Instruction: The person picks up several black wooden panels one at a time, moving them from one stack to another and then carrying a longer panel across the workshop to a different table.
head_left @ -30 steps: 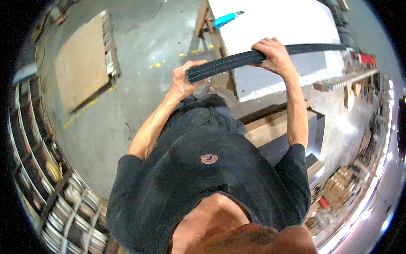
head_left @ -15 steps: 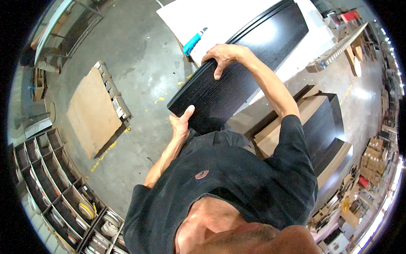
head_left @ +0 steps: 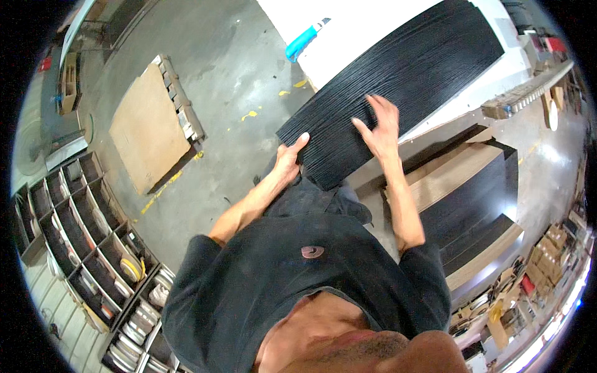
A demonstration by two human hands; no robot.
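A long black panel [head_left: 404,74] with a wood-grain face lies slantwise over a white-topped table [head_left: 348,34], its near end reaching toward my waist. My left hand [head_left: 290,160] holds the panel's near left corner, thumb on the upper face; the other fingers are hidden underneath. Over the panel's right half is my right hand [head_left: 383,127], open with fingers apart and slightly blurred. Whether it touches the surface I cannot tell. Left of the panel, a blue-handled utility knife [head_left: 302,43] rests at the table's edge, blade pointing away.
To my right stands a stack of black and wood-coloured boards [head_left: 469,186]. A pallet topped with a brown sheet [head_left: 149,127] sits on the floor at left. Compartment shelving [head_left: 87,233] with rolls of strip fills the lower left. Cardboard boxes [head_left: 547,252] are at far right.
My right hand has left the panel's far left edge and moved right and nearer me, above its face. The panel's layered long edge no longer shows; its broad face does. The left hand keeps its hold.
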